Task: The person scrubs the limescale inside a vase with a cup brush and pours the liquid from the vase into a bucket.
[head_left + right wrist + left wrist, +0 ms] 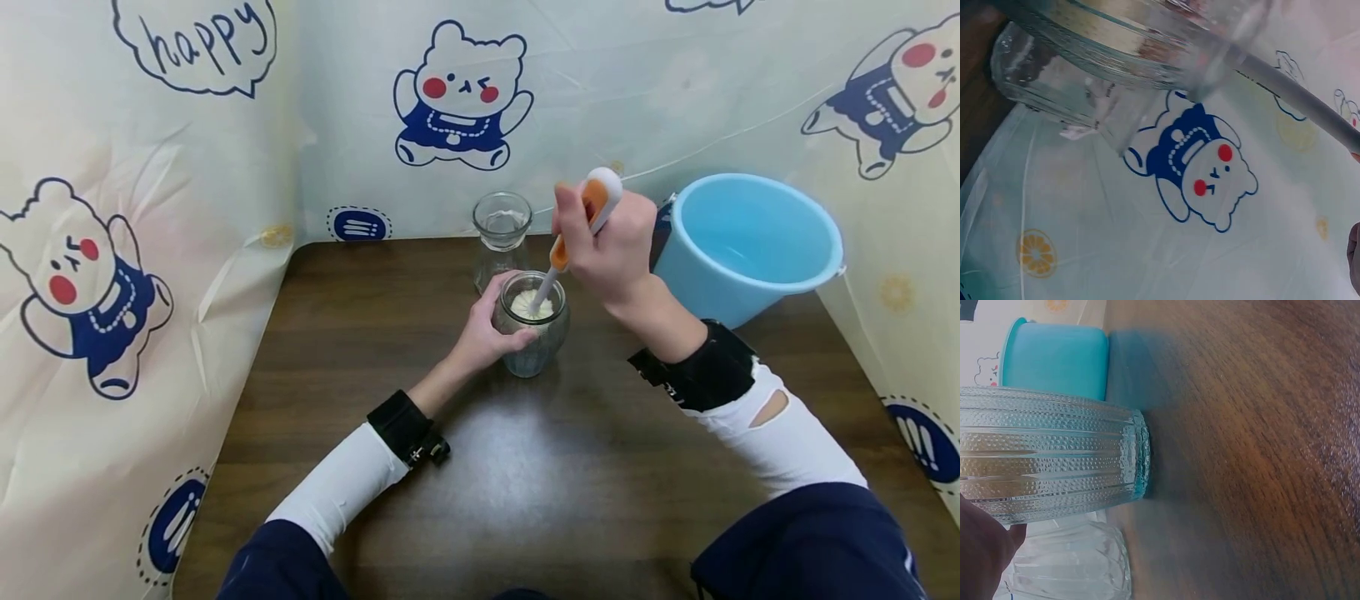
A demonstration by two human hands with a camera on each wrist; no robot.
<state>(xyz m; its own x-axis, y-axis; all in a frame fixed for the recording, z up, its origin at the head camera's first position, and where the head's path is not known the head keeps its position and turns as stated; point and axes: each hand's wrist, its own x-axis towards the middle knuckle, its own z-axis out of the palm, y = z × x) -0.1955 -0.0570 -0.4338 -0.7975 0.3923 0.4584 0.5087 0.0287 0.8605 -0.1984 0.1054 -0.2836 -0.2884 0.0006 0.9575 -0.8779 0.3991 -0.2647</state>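
My left hand (483, 329) wraps thumb and fingers round a ribbed, textured glass jar (536, 354) at the middle of the table. My right hand (618, 250), raised over the jar, grips the white-and-orange handle of a bottle brush (597, 200). Its grey shaft slants down through the jar's mouth. The cream, ridged brush head (531, 305) sits inside, and the left wrist view shows it as a tan patch behind the glass. Right behind the jar stands a second, clear glass vessel (501, 237) with a flared rim; the jar and hand partly cover it.
A light blue bucket (742, 283) stands at the back right, close behind my right forearm. Cloth printed with bears (461, 100) hangs round the back and sides of the brown wooden table (480, 500).
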